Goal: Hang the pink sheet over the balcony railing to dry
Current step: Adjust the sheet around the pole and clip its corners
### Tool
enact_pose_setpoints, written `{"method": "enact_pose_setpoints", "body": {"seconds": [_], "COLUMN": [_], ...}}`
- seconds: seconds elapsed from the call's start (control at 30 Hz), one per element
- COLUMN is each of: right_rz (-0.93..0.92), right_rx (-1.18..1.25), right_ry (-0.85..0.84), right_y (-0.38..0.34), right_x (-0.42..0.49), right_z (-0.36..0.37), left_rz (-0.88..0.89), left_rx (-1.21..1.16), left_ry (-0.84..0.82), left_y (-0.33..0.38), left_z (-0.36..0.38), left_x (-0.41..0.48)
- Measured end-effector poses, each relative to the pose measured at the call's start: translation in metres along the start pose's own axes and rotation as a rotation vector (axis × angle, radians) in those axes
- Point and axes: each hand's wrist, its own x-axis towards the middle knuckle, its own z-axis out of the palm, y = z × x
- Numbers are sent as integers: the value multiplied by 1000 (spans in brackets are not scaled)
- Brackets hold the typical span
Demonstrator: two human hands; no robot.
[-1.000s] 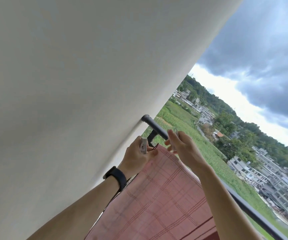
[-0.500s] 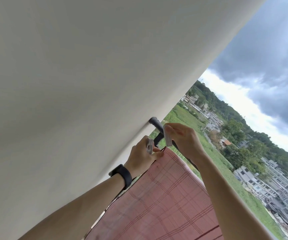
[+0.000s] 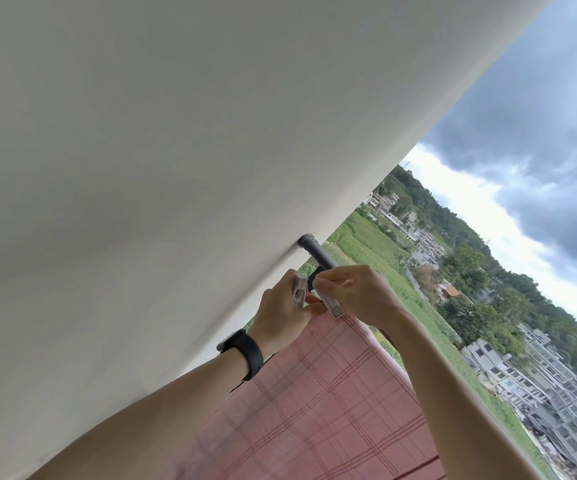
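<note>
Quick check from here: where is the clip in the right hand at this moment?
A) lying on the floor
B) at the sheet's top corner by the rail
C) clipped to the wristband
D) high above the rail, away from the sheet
B: the right hand holds a white clip against the pink sheet at its top corner, just below the dark rail.

carrier is the dark railing (image 3: 316,252), a round bar meeting the white wall (image 3: 141,168) just above and beyond the left hand (image 3: 281,317). it passes behind the right hand (image 3: 359,294), mostly hidden from there on. the pink sheet (image 3: 321,403), with a plaid pattern, is draped over it, top corner right at both hands, cloth running down below the wrists. a white clip (image 3: 333,308) under the right hand touches the sheet's top edge.
</note>
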Motion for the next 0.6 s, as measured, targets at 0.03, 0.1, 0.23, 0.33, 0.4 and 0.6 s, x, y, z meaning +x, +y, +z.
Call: {"method": "enact_pose_setpoints", "body": {"seconds": [0.03,0.1,0.23,0.33,0.4,0.6], "right_rz": [7,30,-7,-222,-207,428], "right_rx": [-14,22,67,156,356,866], "right_ry": [-13,-33,227,647,589,13], "right_y": [1,2,7,14,28,52], "right_x": [-2,-9,-46,-88,-115,-159], "right_z": [0,0,14,63,115,251], "left_rz": [-6,-57,-258,-464,-529,-663], "left_rx": [-10,-83,-383,-504,-435,-304], "left_ry": [-2,-22,-74,-36,-23,-91], "left_y": [-1,-5,-27,-59,-85,-148], "left_z": [1,0,-21,-37,-35,-49], "left_x": [-1,-5,-19,-38,-58,-135]}}
